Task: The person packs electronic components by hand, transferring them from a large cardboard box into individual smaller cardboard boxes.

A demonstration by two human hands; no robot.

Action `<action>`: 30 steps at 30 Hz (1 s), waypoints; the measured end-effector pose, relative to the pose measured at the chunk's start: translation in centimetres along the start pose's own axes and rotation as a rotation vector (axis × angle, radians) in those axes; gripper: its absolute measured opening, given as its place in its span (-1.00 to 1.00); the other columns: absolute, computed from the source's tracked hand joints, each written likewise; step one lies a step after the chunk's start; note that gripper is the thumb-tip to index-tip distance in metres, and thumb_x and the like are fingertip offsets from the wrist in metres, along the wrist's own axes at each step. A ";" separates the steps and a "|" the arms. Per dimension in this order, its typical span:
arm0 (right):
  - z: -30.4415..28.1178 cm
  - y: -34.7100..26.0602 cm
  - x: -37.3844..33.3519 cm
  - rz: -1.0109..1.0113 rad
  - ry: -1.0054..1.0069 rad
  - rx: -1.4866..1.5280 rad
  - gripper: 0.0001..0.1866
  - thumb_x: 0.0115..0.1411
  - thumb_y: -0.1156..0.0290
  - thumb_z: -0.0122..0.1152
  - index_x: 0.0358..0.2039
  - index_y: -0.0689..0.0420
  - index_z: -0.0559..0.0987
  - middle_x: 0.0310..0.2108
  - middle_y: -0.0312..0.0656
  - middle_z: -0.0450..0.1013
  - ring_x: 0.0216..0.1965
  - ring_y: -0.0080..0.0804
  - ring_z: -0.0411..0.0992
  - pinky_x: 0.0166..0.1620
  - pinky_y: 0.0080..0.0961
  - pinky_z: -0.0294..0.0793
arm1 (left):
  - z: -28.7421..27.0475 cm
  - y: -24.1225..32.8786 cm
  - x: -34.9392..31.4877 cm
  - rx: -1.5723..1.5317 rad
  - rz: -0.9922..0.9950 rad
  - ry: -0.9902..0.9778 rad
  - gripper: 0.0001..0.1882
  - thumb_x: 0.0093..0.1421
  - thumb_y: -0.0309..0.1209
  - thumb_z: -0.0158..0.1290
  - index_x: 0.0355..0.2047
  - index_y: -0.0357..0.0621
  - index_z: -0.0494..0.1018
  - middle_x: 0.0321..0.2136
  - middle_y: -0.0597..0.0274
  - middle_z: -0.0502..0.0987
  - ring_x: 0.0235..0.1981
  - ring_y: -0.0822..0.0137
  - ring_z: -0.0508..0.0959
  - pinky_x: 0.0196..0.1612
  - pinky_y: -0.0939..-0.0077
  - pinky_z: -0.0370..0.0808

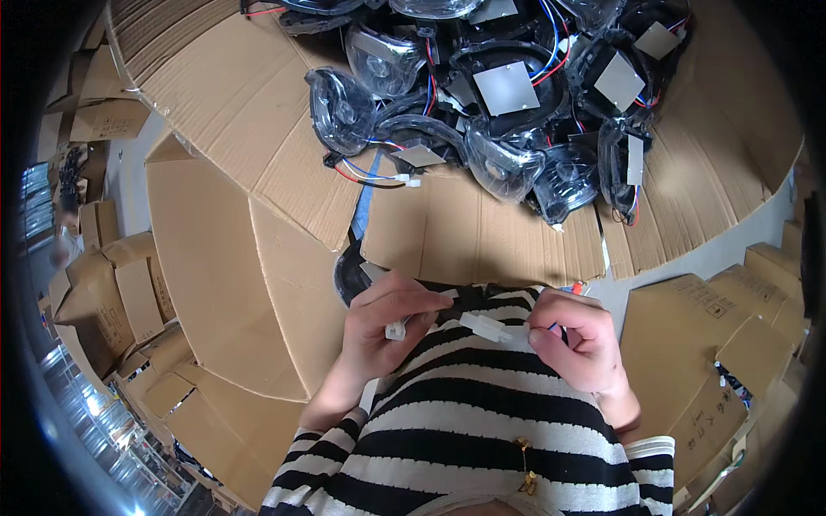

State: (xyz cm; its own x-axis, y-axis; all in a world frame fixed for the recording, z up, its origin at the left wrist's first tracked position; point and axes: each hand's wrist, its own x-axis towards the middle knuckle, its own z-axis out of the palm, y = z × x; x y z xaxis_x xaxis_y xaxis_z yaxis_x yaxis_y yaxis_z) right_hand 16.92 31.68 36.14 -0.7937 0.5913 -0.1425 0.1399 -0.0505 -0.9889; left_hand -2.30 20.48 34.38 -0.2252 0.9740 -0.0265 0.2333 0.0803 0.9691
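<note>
My right hand [581, 340] pinches a white plastic wire connector [486, 327] in front of my striped top; a bit of blue and dark wire shows by its fingers. Close by on the left, my left hand [379, 322] is closed, thumb and forefinger pressed together. A small whitish plastic piece [396, 330], perhaps another connector, shows under its fingers. The connector in my right hand is apart from my left fingertips. Behind my left hand lies a black rounded part [351, 273], mostly hidden by the hand and the cardboard.
Ahead, flattened cardboard [482, 228] bears a pile of clear-lensed lamps [508, 159] with black housings, silvery square plates [506, 89] and coloured wires. One loose white connector [409, 181] hangs at the pile's near left. Cardboard boxes [112, 288] stand on the left, more boxes [688, 344] on the right.
</note>
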 end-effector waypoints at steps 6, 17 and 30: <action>0.8 0.8 0.3 0.117 0.067 -0.101 -0.92 -0.14 0.67 0.04 -0.64 0.21 0.38 -0.71 -0.30 0.19 -0.73 -0.61 0.07 -0.66 -0.66 -0.01 | -0.1 -0.3 0.3 0.085 0.065 -0.026 -0.74 -0.19 -0.73 -0.01 -0.44 -0.23 0.47 -0.56 0.23 0.40 -0.54 0.38 0.38 -0.51 0.62 0.29; 0.3 1.1 0.9 0.153 0.067 0.049 -0.90 -0.12 0.71 -0.03 -0.63 0.22 0.38 -0.69 -0.37 0.21 -0.69 -0.70 0.04 -0.62 -0.72 -0.01 | -2.8 1.2 -0.2 0.002 -0.143 0.058 -0.81 -0.14 -0.70 0.00 -0.45 -0.27 0.47 -0.59 0.22 0.40 -0.56 0.47 0.38 -0.52 0.66 0.28; 0.0 2.4 -0.3 0.182 -0.005 -0.002 -0.92 -0.10 0.69 0.00 -0.62 0.22 0.39 -0.67 -0.35 0.23 -0.68 -0.70 0.07 -0.61 -0.73 0.01 | -27.1 1.7 -12.2 1.002 0.183 1.282 -0.77 0.08 -0.40 -0.06 -0.30 -0.30 0.41 -0.36 0.22 0.46 -0.39 0.52 0.39 -0.36 0.69 0.32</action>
State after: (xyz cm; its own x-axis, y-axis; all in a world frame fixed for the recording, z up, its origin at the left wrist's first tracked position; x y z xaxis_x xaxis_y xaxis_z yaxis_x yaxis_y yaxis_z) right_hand 17.55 31.38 33.81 -0.7579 0.5686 -0.3197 0.2833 -0.1546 -0.9465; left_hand -24.75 2.98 43.02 -0.5999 0.2237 0.7682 0.7129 0.5853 0.3863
